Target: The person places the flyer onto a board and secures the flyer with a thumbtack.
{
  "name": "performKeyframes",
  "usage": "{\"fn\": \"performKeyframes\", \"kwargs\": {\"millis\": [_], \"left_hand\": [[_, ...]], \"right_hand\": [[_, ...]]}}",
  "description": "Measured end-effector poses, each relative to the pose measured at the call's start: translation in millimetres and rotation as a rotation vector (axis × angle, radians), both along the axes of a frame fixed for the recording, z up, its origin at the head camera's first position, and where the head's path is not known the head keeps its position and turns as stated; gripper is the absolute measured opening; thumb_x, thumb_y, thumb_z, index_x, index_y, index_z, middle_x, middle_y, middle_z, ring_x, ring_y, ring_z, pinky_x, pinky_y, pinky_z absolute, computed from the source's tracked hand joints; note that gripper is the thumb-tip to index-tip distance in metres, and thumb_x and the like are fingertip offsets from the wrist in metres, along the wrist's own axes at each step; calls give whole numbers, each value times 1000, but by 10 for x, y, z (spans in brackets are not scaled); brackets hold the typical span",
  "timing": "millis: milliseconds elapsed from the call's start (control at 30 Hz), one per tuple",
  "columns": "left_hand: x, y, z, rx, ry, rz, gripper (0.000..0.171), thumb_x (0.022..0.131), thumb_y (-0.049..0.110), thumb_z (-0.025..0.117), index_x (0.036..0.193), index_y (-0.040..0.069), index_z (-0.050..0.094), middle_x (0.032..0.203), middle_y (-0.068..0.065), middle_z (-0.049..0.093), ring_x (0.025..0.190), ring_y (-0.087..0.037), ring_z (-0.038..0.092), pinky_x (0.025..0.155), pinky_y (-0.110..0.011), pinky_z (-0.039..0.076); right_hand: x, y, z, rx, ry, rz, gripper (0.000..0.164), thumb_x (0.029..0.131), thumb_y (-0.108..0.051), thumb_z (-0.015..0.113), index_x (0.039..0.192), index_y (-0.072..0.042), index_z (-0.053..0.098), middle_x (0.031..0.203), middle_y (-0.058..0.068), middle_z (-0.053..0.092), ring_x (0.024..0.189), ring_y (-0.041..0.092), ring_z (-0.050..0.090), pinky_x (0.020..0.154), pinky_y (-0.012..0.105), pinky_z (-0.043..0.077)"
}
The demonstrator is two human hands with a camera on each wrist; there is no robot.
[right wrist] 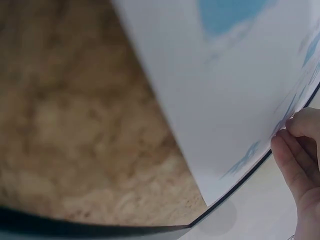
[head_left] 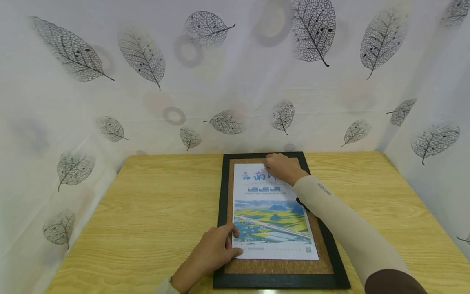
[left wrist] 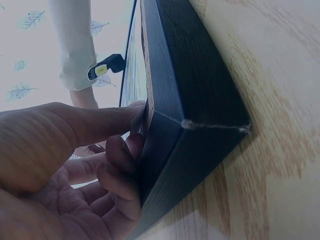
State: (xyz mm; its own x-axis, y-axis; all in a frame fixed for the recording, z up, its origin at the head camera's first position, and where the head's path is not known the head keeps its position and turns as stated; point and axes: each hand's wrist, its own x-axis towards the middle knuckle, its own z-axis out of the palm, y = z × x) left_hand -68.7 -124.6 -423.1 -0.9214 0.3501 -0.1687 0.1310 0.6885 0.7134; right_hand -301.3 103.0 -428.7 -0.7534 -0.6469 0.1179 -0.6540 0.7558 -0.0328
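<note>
A printed landscape poster (head_left: pixel 273 222) with blue and black lettering lies on a cork board (head_left: pixel 279 267) in a black frame (head_left: pixel 282 281). My left hand (head_left: pixel 216 247) is at the poster's lower left edge. The left wrist view shows its thumb and fingers (left wrist: pixel 117 155) pinching the paper edge beside the frame's inner side. At the poster's top edge, my right hand (head_left: pixel 282 166) bends over the paper. In the right wrist view its thumb and fingertips (right wrist: pixel 287 155) come together at the paper; anything small between them is hidden.
The framed board lies on a light wood-grain table (head_left: pixel 165 204), near the table's back edge. A white cloth (head_left: pixel 235 81) printed with leaves hangs behind and at both sides. In the left wrist view, a dark strap device (left wrist: pixel 107 66) sits on the right wrist.
</note>
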Motion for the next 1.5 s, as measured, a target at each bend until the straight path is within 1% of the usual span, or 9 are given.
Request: {"fn": "performKeyframes", "kwargs": {"millis": [200,400,467,600,767,900,1200,1300,1500], "left_hand": [[5,3,-1,-2,0,4,24,79,22,77,94,13,61,61,7,52,49,-5,46,45,-21,37],[17,8,-1,9,1,10,24,79,23,78,93,13,60,60,8,53,49,-5,47,44,-21,38],[21,9,-3,14,-4,12,25,79,23,78,92,13,60,60,8,53,49,-5,48,44,-21,39],[25,9,-4,15,-12,14,25,79,24,78,92,14,59,62,7,53,49,-6,49,44,-22,40],[17,5,-2,8,-12,11,25,79,25,77,92,14,59,62,7,53,50,-6,48,44,-22,40],[8,6,7,-1,-14,10,24,79,24,77,93,14,60,61,7,53,49,-6,47,44,-22,37],[6,5,16,0,-6,1,23,80,24,77,93,14,60,61,8,53,49,-6,47,44,-22,37],[5,6,19,5,-8,2,23,80,24,77,93,14,60,61,7,53,48,-6,47,44,-22,37],[8,4,16,3,1,0,24,79,24,77,92,14,60,60,7,52,48,-6,46,44,-22,38]], "right_hand": [[2,7,23,1,0,33,12,93,-9,59,93,-8,71,82,4,65,70,15,59,64,31,49],[-8,31,13,-121,-91,-16,6,87,-4,64,83,-7,67,78,4,59,65,16,47,60,30,39],[-8,40,10,-160,-121,-31,5,85,-3,65,82,-7,65,77,4,56,65,16,46,60,30,37],[-4,56,5,-204,-167,-50,11,83,-3,65,75,-8,59,71,4,51,62,15,44,57,29,36],[3,74,-2,-252,-199,-73,18,83,-5,65,69,-11,55,67,3,48,60,15,44,56,29,36],[-6,89,-17,-278,-194,-88,20,81,-7,68,68,-13,54,68,2,51,61,15,46,55,29,37],[-4,100,-4,-286,-207,-111,14,82,-8,68,71,-13,60,71,2,55,62,15,48,55,29,38],[0,107,-10,-302,-201,-101,13,83,-8,67,72,-12,61,71,2,55,61,15,47,54,29,38],[1,131,-37,-345,-166,-60,17,83,-6,65,71,-12,55,68,2,50,61,15,44,56,30,36]]}}
